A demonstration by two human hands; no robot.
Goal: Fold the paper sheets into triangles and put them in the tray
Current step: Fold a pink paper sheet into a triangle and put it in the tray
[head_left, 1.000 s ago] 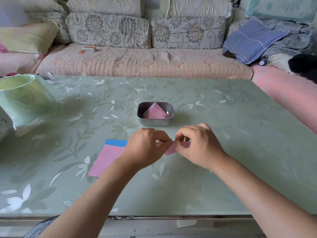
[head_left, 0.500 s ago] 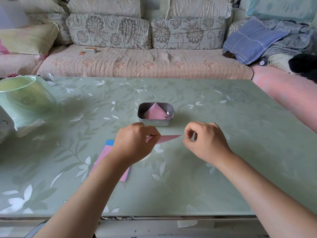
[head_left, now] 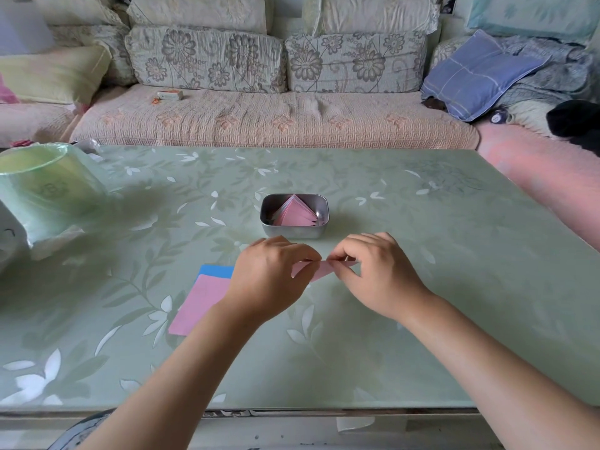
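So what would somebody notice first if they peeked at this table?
Probably the two hands in the middle: the left hand and right hand both pinch a pink paper over the green table. Right behind them sits a small metal tray holding pink triangles. To the left, a flat pink sheet lies on a blue sheet.

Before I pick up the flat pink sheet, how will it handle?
Likely floppy and very light: the pink sheet is thin and lies flat. It may slide rather than lift, as the table looks glossy. The blue sheet under it might drag along.
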